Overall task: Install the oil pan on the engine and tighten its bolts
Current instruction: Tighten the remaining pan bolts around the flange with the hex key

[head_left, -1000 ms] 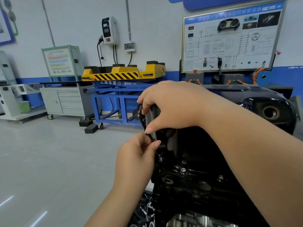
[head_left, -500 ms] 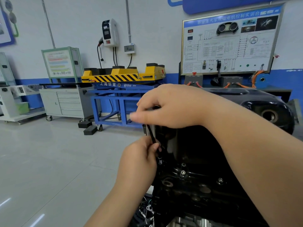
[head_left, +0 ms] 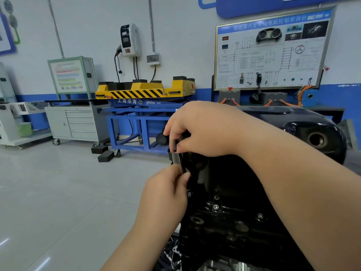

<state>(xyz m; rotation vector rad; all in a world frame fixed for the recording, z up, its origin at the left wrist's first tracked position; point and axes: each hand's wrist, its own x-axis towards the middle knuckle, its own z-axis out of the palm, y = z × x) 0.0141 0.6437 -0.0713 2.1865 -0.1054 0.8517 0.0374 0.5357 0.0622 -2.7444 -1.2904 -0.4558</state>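
Observation:
The glossy black oil pan lies on top of the dark engine, which fills the lower right. My right hand reaches over from the right, and its fingers curl round the pan's upper left corner. A small dark cylindrical piece shows at its fingertips. Just below, my left hand pinches the pan's thin left flange between thumb and fingers. Two bolt heads sit in the engine face below the hands.
A black round knob sticks out left of the pan. Behind it stands a blue lift table with a yellow striped top. A grey drawer cabinet is at the left, with black blocks on the tiled floor. A wiring board hangs on the wall.
My right index finger, stretched out to the left half a second ago, has curled back down onto the pan's corner. My left hand has kept its pinch at the flange.

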